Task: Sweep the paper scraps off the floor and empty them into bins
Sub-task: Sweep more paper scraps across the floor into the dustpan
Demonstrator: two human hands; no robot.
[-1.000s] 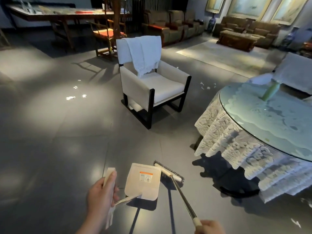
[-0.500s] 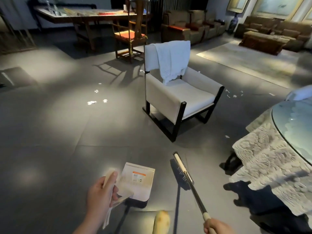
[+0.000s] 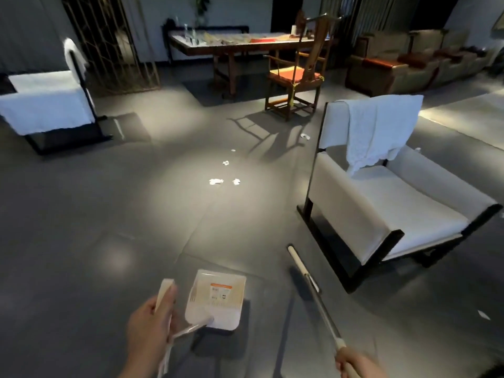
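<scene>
My left hand point(image 3: 148, 326) grips the white handle of a dustpan point(image 3: 215, 298), whose white pan with an orange label hangs low over the dark floor in front of me. My right hand point(image 3: 357, 364) grips the end of a broom handle; the broom point(image 3: 302, 271) slants forward with its head near the floor, just right of the pan. Several white paper scraps point(image 3: 216, 181) lie in a bright patch of floor well ahead. One more scrap point(image 3: 305, 136) lies near the wooden chair, and another scrap point(image 3: 484, 315) at the far right.
A white armchair point(image 3: 387, 203) with a cloth over its back stands close on the right. A second white chair point(image 3: 46, 105) is far left. A wooden chair point(image 3: 297, 75) and a long table point(image 3: 245, 42) stand behind the scraps, sofas point(image 3: 409, 64) at the back right.
My view has swung left: the round table with the lace cloth has left the frame and the armchair has shifted right. Both hands keep their hold on dustpan and broom.
</scene>
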